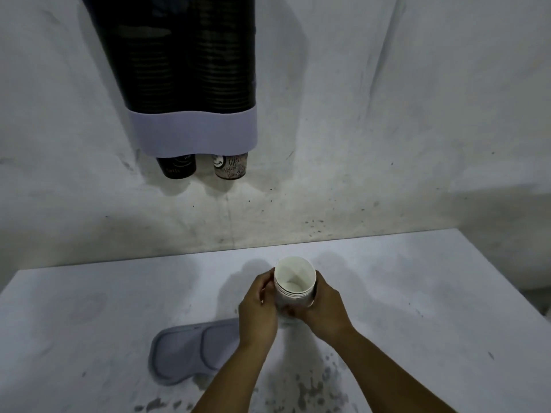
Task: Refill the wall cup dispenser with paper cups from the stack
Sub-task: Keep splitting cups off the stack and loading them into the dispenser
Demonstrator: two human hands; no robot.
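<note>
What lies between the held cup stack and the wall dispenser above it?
Nothing: the head view shows bare table and stained wall between cup stack and dispenser.

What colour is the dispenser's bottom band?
Pale lilac-grey band, under dark tubes; head view.

A single wide-angle head camera looks forward and down, close over the white surface (89,308) filling the lower half. The wall (387,114) rises toward 12 o'clock, with the dispenser (193,129) at 11 o'clock.
</note>
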